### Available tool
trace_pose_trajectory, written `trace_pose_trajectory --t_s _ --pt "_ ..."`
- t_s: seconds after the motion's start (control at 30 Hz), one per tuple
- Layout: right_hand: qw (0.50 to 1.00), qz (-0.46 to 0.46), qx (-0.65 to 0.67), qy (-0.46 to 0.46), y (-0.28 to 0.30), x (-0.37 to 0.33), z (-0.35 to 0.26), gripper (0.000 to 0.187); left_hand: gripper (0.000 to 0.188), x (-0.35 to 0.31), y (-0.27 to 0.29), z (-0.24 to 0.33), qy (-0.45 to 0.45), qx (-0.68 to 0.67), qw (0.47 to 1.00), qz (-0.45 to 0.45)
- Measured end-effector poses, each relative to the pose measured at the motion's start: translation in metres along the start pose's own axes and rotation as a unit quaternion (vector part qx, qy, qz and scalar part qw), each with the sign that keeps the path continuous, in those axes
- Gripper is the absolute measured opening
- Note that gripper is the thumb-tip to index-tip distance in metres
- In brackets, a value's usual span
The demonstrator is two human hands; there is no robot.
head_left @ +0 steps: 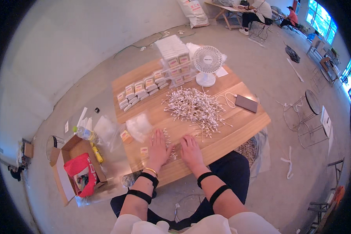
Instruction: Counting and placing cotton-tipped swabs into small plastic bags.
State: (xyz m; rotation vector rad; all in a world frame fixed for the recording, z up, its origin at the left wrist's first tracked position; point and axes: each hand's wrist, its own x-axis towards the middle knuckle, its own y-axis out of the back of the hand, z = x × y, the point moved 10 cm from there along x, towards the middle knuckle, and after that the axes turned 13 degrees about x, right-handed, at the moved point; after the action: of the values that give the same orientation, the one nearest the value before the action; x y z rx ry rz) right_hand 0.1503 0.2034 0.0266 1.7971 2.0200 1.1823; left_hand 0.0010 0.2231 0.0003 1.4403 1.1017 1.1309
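A small batch of cotton swabs (171, 155) lies on the wooden table (226, 142) between my hands. My left hand (158, 150) rests over the left side of these swabs, open, its fingers stretched out. To their right, my right hand (191, 151) lies low on the tabletop with its fingers extended and slightly bent; nothing shows in it. A large loose heap of cotton swabs (195, 106) spreads beyond my hands. Left of my left hand are a small printed card (144, 151), another card (126, 136) and a stack of clear plastic bags (139, 127).
Packed swab bags (139, 89) line the far left edge, beside stacked clear boxes (175, 58). A white fan (208, 60) and a cabled power bank (246, 103) stand behind the heap. An open cardboard box (62, 177) sits left. Two people work farther off.
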Motion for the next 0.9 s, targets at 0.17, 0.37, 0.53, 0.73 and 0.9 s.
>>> trace_pose_trajectory --t_s 0.17,0.37,0.53,0.73,0.9 --pt "1.000 -0.002 0.020 -0.009 0.005 0.000 -0.003 0.045 0.090 0.010 0.001 -0.003 0.018 -0.013 0.999 -0.033" --pt "1.000 0.005 0.012 0.002 0.004 -0.001 -0.006 0.043 0.089 0.009 0.005 -0.003 0.020 -0.010 0.999 -0.028" --pt "1.000 0.005 0.011 0.001 0.001 0.000 -0.001 0.042 0.088 -0.009 0.009 0.006 -0.002 0.009 1.000 -0.010" --pt "0.999 -0.025 -0.008 -0.019 -0.002 -0.002 0.000 0.044 0.088 -0.023 0.016 0.013 -0.003 -0.013 1.000 -0.027" --pt "0.999 -0.030 -0.011 -0.026 -0.005 -0.001 0.004 0.047 0.088 -0.028 0.015 0.017 -0.004 -0.022 1.000 -0.020"
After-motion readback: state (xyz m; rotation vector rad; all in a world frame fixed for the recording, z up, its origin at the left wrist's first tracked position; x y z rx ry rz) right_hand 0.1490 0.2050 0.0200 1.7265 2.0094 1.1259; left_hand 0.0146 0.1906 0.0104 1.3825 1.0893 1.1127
